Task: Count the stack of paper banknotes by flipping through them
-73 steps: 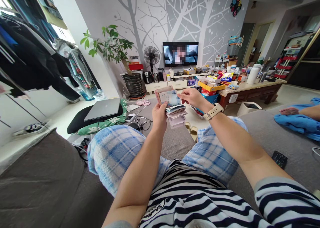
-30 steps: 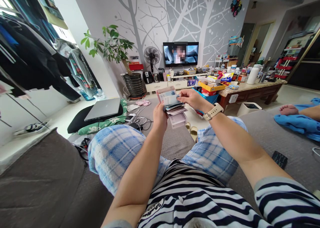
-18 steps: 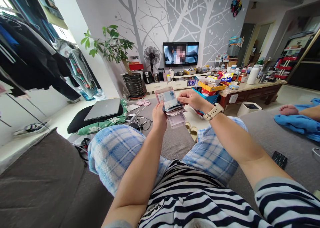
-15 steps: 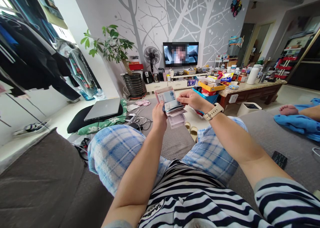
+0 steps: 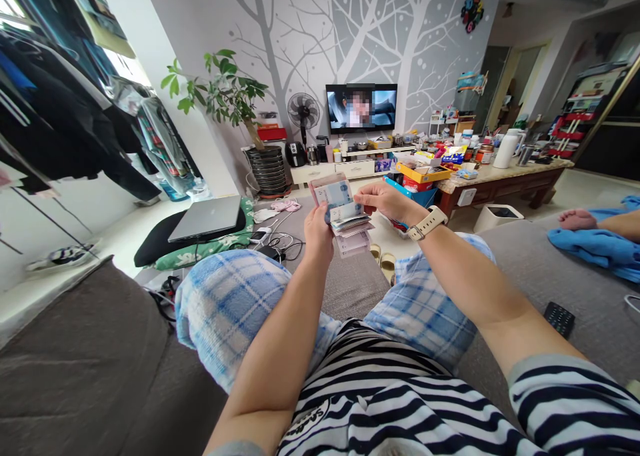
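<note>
A stack of banknotes (image 5: pixel 336 194) is held up above my lap. My left hand (image 5: pixel 319 231) is closed around its near left side, with the thumb on top. The upper notes are bluish and fanned, pinkish ones show behind, and the lower ends hang folded and loose below. My right hand (image 5: pixel 384 200), with a pale watch (image 5: pixel 427 223) on the wrist, pinches at the right edge of the upper notes. How many notes lie between those fingertips is too small to tell.
I sit on a grey sofa (image 5: pixel 345 296). A laptop (image 5: pixel 206 218) rests on cushions at the left, beside tangled cables (image 5: pixel 283 239). A remote (image 5: pixel 559 319) lies at the right, near another person's foot (image 5: pixel 577 219). Ahead stands a crowded table (image 5: pixel 505 176).
The upper bluish notes now show more of their faces and lie flatter under my right fingers. Both hands stay in nearly the same place. The television picture differs slightly.
</note>
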The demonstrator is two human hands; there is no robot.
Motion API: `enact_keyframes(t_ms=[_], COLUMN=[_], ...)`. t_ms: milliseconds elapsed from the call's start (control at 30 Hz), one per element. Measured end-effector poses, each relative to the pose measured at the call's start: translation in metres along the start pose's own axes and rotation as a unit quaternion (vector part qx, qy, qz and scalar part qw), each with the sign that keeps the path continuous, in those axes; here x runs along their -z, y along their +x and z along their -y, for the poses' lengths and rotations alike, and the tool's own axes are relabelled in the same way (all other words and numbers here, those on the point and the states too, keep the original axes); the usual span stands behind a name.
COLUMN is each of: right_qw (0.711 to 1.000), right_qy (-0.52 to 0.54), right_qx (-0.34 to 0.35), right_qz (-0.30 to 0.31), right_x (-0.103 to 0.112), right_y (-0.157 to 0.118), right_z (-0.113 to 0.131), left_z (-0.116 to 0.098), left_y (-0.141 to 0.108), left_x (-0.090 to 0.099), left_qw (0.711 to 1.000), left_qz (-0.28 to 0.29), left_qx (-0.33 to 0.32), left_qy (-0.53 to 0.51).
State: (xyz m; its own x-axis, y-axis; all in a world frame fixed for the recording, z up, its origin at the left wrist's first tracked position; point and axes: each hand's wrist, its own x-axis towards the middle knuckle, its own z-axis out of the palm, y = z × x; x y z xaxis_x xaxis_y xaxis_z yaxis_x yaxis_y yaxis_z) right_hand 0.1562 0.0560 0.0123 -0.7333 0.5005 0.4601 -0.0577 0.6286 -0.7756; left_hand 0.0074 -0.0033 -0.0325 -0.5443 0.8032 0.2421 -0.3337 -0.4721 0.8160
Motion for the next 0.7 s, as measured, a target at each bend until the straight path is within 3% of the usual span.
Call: enact_keyframes(t_ms=[167,467,700], right_qw=[1.000,0.983,0.983], right_qy=[-0.023,-0.131,-0.136], right_qx=[0.003,-0.056,-0.024], right_qz=[0.014,-0.117,-0.124], right_x=[0.0006,0.0012,0.0019], right_y=[-0.0010,0.0004,0.0026], right_z=[0.0036,0.0003,-0.0051], left_z=[0.0058,0.0105,0.0097], left_y=[0.0028,0.0060,0.0037], left_x=[0.0019,0.0066,0.0039], left_qw=[0.998,0.995,0.994], left_qz=[0.042,0.086,0.088], left_qx=[-0.007,0.003,0.003], left_qy=[-0.039,-0.059,-0.063])
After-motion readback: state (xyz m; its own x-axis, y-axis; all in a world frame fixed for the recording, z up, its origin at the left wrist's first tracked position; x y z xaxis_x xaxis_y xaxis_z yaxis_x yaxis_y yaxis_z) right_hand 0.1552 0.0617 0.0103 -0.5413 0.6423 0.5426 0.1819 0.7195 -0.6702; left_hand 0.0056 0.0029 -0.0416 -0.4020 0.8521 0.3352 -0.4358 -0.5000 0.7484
